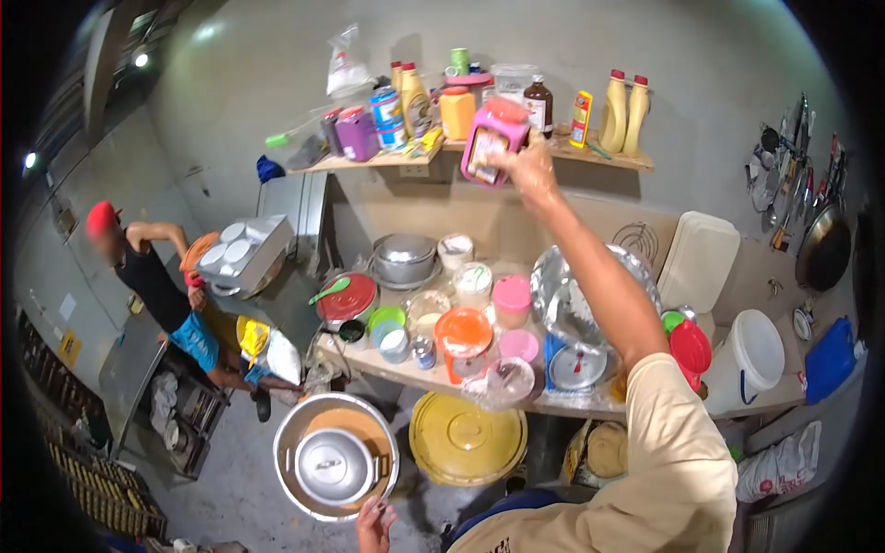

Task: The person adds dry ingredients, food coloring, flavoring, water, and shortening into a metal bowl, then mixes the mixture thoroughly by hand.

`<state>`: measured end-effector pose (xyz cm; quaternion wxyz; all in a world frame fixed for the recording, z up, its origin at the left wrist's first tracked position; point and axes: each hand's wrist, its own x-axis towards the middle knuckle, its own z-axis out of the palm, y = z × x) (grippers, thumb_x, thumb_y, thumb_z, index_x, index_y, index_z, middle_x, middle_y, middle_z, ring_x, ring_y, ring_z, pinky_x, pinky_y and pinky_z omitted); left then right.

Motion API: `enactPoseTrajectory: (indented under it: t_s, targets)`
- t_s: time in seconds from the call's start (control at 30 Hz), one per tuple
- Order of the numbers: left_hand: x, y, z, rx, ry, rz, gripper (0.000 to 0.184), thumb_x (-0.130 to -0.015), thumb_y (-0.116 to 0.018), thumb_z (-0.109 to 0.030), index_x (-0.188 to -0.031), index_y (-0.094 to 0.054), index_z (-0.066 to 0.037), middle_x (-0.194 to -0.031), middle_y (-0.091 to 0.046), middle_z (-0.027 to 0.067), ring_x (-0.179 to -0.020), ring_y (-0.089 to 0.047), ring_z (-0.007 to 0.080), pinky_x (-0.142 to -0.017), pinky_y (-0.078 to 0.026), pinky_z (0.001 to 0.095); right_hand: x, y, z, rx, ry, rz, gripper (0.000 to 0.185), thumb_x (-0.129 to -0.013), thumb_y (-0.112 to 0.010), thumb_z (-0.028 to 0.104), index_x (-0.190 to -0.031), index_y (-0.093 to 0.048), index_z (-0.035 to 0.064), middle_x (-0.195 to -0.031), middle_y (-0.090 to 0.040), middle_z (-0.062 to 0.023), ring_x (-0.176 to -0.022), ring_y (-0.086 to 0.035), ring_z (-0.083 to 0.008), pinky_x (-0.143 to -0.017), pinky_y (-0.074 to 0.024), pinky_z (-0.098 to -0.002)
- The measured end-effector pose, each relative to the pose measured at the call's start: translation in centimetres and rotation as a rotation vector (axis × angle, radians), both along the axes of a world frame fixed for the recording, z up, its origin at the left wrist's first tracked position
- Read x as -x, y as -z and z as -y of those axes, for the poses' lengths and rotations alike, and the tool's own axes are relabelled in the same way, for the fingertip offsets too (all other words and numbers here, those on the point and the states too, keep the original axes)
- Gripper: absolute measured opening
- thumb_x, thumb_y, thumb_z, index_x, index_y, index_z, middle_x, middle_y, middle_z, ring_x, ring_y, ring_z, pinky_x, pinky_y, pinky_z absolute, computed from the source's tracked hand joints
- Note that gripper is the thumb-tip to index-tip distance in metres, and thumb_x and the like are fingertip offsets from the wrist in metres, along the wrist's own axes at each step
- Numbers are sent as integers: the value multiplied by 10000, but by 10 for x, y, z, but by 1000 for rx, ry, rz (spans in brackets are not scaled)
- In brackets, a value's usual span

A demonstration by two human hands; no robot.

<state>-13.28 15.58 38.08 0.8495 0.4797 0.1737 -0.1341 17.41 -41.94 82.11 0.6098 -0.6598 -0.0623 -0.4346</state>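
My right hand (529, 171) is raised at the wall shelf (604, 158), its fingers closed around a pink plastic jar (483, 155) with a picture label and a pinkish-red lid. The jar is tilted and stands out in front of the shelf edge. Low in the picture, my left hand (373, 527) hangs beside a large metal basin (282, 456); its fingers are loosely bent and apart, with nothing visible in them. Inside that basin sits a lidded aluminium pot (334, 464). Around the jar on the shelf are an orange-yellow jar (456, 115), a brown bottle (538, 103) and a purple jar (357, 134).
Below the shelf, a worktable holds an orange tub (464, 334), a scale (577, 367), a big metal bowl (553, 295) and several containers. A yellow lidded tub (468, 438) stands on the floor. At left, a person (157, 276) in a red cap is beside a metal tray (267, 249).
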Motion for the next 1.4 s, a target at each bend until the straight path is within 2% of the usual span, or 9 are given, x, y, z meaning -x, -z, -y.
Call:
enactPoseTrajectory:
  t_s: [0.2,0.37,0.6,0.8,1.07,1.13,1.17,1.3,1.4]
  targets:
    - [-47,0,82,-4,-86,-68,413,-946,-701,-201,-1323,-601,-65,-1157,-684,65,-1060,-642,238,-877,-548,409,-52,-126,145,46,425,110,759,-590,-944,214,-1207,-584,-39,-1135,-715,-168,-979,-717,-275,-902,-568,-403]
    - [-96,5,154,89,6,-49,472,-938,-718,-256,-1345,-581,-60,-1189,-668,81,-1078,-621,259,-950,-497,433,-105,-203,251,233,871,-147,539,-614,-884,320,-969,-717,-50,-976,-744,-207,-860,-739,-304,-780,-605,-374]
    - [-122,30,187,82,71,-81,516,-941,-699,-269,-1383,-545,-52,-1198,-647,75,-1053,-608,236,-891,-488,391,-170,-190,309,315,902,-118,575,-623,-848,333,-987,-715,-92,-1037,-729,-272,-970,-730,-361,-870,-581,-409]
    - [-137,47,192,-44,41,-158,533,-925,-680,-261,-1398,-543,-56,-1188,-653,44,-996,-610,190,-839,-481,334,-219,-201,295,425,842,33,759,-619,-908,268,-1184,-549,-88,-1116,-695,-278,-1028,-711,-383,-910,-575,-429]
    - [-131,1,231,-230,-88,-234,247,-890,-645,-148,-1135,-663,-118,-922,-627,-18,-799,-563,129,-732,-470,288,-274,-206,294,557,770,-204,830,-701,-892,355,-1236,-453,-104,-1146,-700,-296,-1072,-703,-416,-921,-580,-451]
    - [-127,27,221,-203,-89,-255,219,-890,-627,-137,-1107,-656,-125,-920,-626,-9,-788,-572,141,-720,-478,295,-284,-206,294,612,730,-196,837,-718,-886,380,-1237,-441,-103,-1128,-703,-299,-1058,-708,-415,-911,-584,-446]
    - [-120,42,216,-192,-79,-270,206,-890,-618,-132,-1093,-653,-128,-918,-625,-5,-783,-576,146,-714,-482,298,-285,-206,292,580,648,-242,944,-715,-886,416,-1340,-394,-92,-1215,-662,-319,-1187,-645,-431,-997,-541,-474]
    - [-109,58,213,-190,-4,-256,224,-904,-620,-164,-1125,-645,-131,-926,-631,3,-806,-596,169,-737,-499,329,-265,-208,243,615,964,-244,1057,-741,-851,433,-1532,-297,4,-1425,-512,-340,-1426,-404,-473,-1163,-361,-551]
    - [-113,72,214,-182,0,-246,264,-916,-631,-199,-1171,-638,-131,-970,-637,7,-863,-598,177,-775,-498,348,-266,-206,214,798,1284,239,761,-766,-784,463,-1338,-566,12,-1203,-657,-238,-1200,-581,-404,-1035,-475,-507]
